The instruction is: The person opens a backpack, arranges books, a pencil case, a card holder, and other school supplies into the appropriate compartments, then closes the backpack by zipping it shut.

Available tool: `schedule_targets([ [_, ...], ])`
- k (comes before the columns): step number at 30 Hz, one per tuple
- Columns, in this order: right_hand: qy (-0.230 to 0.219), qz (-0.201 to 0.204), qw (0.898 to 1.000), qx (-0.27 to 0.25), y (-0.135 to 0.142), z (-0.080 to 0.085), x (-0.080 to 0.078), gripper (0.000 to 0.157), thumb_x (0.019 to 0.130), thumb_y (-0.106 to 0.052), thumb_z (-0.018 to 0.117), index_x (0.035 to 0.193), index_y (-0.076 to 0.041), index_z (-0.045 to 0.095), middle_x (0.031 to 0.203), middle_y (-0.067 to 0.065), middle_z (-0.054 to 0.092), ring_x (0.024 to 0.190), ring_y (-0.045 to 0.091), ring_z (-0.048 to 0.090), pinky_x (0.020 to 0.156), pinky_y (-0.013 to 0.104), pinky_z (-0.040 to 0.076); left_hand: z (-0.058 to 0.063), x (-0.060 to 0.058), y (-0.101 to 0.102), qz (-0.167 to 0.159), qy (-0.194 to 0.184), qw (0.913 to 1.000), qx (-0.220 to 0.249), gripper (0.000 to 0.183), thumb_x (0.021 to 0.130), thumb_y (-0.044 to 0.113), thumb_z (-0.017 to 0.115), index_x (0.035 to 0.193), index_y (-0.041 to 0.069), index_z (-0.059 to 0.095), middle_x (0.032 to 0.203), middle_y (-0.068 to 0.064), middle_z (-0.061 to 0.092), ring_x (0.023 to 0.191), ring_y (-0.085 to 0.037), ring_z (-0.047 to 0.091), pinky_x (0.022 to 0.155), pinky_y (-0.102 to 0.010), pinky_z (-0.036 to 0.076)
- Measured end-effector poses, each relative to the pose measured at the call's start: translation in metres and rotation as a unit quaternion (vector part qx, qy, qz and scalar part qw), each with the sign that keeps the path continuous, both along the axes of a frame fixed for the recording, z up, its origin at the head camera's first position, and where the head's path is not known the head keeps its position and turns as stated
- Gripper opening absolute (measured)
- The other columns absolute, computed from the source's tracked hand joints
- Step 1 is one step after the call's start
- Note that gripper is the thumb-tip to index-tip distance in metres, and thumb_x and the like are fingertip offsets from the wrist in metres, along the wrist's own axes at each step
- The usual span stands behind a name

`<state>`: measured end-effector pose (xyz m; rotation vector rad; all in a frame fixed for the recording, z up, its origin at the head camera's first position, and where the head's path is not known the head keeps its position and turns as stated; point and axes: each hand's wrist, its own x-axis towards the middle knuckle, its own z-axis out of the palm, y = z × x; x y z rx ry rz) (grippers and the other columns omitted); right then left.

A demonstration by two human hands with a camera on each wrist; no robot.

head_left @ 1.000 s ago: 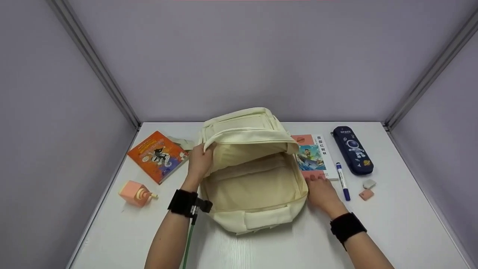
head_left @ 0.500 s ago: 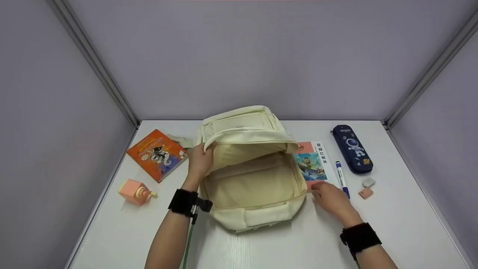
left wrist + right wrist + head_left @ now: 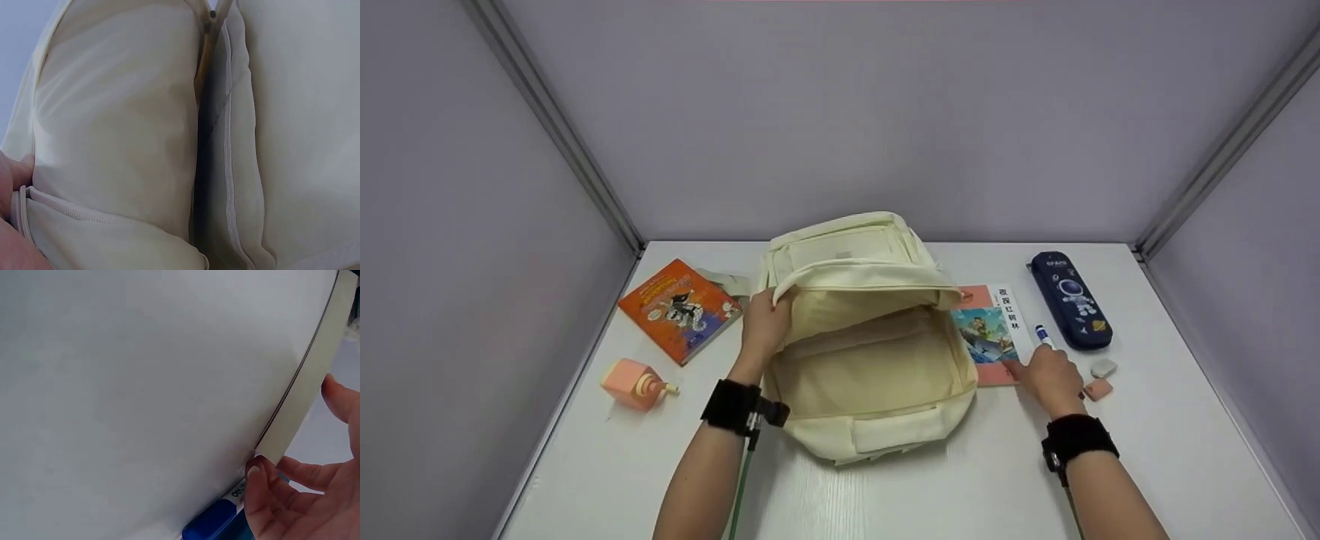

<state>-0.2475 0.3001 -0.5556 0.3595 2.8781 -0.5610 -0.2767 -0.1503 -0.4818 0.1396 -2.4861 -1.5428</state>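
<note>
A cream backpack (image 3: pixel 877 439) lies with its main compartment unzipped. My left hand (image 3: pixel 765 326) grips the left edge of its raised flap; the left wrist view shows the fingers (image 3: pixel 19 171) around the zipper edge. At the backpack's right lies a book (image 3: pixel 986 334) with a pink and white cover, its left part hidden. My right hand (image 3: pixel 1050 375) is at its near right corner, with thumb (image 3: pixel 340 399) against the page edge and curled fingers (image 3: pixel 259 486) around the corner. A blue-capped marker (image 3: pixel 1042 335) lies partly hidden under this hand.
A navy astronaut pencil case (image 3: pixel 1071 300) lies at the right, with a grey eraser (image 3: pixel 1103 367) and a pink eraser (image 3: pixel 1098 388) nearer. An orange book (image 3: pixel 682 311) and a pink pump bottle (image 3: pixel 636 384) lie at the left. Walls enclose the white table (image 3: pixel 870 510).
The pink and white book has slid nearer to me. My right hand has gone from its near edge to its right corner, over the marker. My left hand keeps its hold on the flap.
</note>
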Motion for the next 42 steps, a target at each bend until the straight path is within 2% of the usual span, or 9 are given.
schedule_targets([
  [4,-0.062,-0.020,0.997,-0.036,0.005,0.010,-0.005,0.078,0.084,-0.055,0.070,0.111,0.016,0.056,0.095,0.027,0.059,0.077,0.034,0.054,0.066,0.047,0.045,0.000,-0.001,0.001,0.003,0.001,1.0000,-0.008,0.035,0.098,0.030,0.061,0.070,0.011,0.055,0.058,0.002,0.036,0.052,-0.016,0.036,0.053,-0.032,0.031],
  [11,-0.104,-0.023,0.992,-0.071,0.012,0.014,-0.009,0.091,0.078,-0.055,0.076,0.121,0.021,0.047,0.105,0.029,0.055,0.085,0.034,0.049,0.078,0.047,0.043,-0.002,0.000,0.002,0.003,0.003,0.9999,-0.016,0.036,0.098,0.032,0.060,0.069,0.012,0.053,0.059,0.002,0.037,0.053,-0.017,0.036,0.052,-0.033,0.031],
  [20,-0.085,-0.027,0.992,-0.090,0.016,0.008,-0.007,0.100,0.078,-0.058,0.074,0.126,0.024,0.042,0.119,0.039,0.050,0.093,0.039,0.052,0.086,0.056,0.043,-0.001,-0.001,0.002,0.002,0.008,0.9999,-0.015,0.034,0.098,0.030,0.061,0.070,0.011,0.054,0.058,0.003,0.036,0.051,-0.016,0.035,0.051,-0.032,0.030],
  [25,-0.061,-0.020,0.984,-0.165,0.018,0.006,-0.004,0.100,0.084,-0.051,0.071,0.137,0.024,0.031,0.134,0.042,0.039,0.116,0.047,0.045,0.100,0.055,0.036,0.001,-0.002,0.002,-0.001,0.012,0.9999,-0.005,0.033,0.098,0.029,0.061,0.072,0.010,0.055,0.059,0.003,0.036,0.051,-0.015,0.035,0.050,-0.032,0.030],
  [28,-0.045,-0.030,0.967,-0.249,0.018,0.006,-0.003,0.087,0.090,-0.042,0.068,0.140,0.019,0.030,0.130,0.036,0.047,0.111,0.041,0.054,0.096,0.050,0.044,0.001,-0.001,0.002,-0.002,0.013,0.9999,-0.002,0.033,0.098,0.029,0.061,0.071,0.011,0.054,0.059,0.002,0.037,0.051,-0.015,0.036,0.050,-0.031,0.031],
  [33,-0.007,-0.059,0.901,-0.429,0.018,0.011,0.000,0.072,0.099,-0.022,0.059,0.149,0.011,0.019,0.122,0.024,0.055,0.087,0.020,0.068,0.083,0.040,0.055,0.000,0.001,0.002,-0.001,0.010,0.9999,-0.008,0.033,0.099,0.028,0.059,0.072,0.009,0.057,0.058,0.002,0.036,0.050,-0.015,0.035,0.050,-0.031,0.031],
  [35,0.016,-0.068,0.884,-0.462,0.019,0.018,0.003,0.072,0.099,-0.018,0.057,0.151,0.009,0.015,0.119,0.020,0.054,0.083,0.016,0.068,0.080,0.039,0.056,0.000,0.001,0.003,-0.003,0.013,0.9999,-0.011,0.031,0.099,0.027,0.059,0.075,0.008,0.060,0.057,0.002,0.036,0.050,-0.015,0.034,0.050,-0.032,0.030],
  [37,0.042,-0.075,0.879,-0.468,0.018,0.027,0.007,0.068,0.099,-0.017,0.057,0.150,0.007,0.019,0.111,0.015,0.058,0.079,0.015,0.069,0.076,0.037,0.057,0.000,0.001,0.003,-0.005,0.015,0.9998,-0.014,0.029,0.099,0.026,0.058,0.077,0.007,0.062,0.056,0.002,0.036,0.049,-0.015,0.034,0.050,-0.031,0.030],
  [42,0.107,-0.083,0.882,-0.451,0.012,0.051,0.016,0.048,0.100,-0.020,0.056,0.134,0.008,0.038,0.082,0.002,0.069,0.067,0.016,0.071,0.063,0.035,0.058,-0.001,0.001,0.001,-0.003,0.015,0.9998,-0.014,0.031,0.099,0.027,0.059,0.075,0.007,0.060,0.056,0.002,0.038,0.048,-0.014,0.037,0.048,-0.030,0.031],
])
